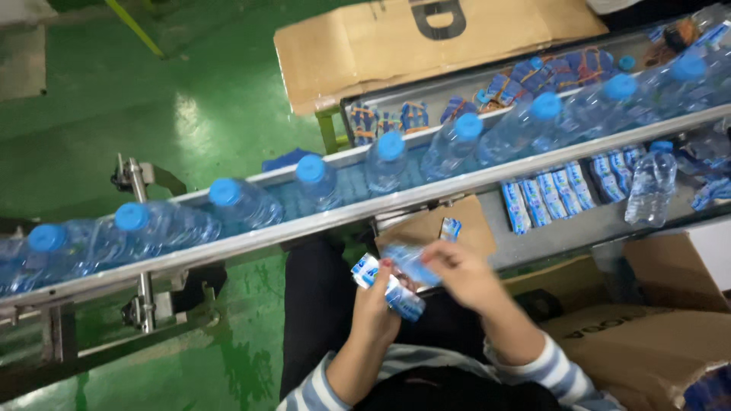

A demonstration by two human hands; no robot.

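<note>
The left hand [375, 308] fingers wrap a stack of labels [387, 286]. The right hand [464, 275] fingers pinch one label [411, 262] (blue and white) just above it. Bottles [388, 164] ride past beyond.

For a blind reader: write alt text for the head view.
A person's left hand holds a small stack of blue-and-white labels while the right hand pulls one off, below a conveyor carrying clear bottles with blue caps. More labels lie in a tray beside a lone standing bottle, with cardboard boxes nearby.
</note>
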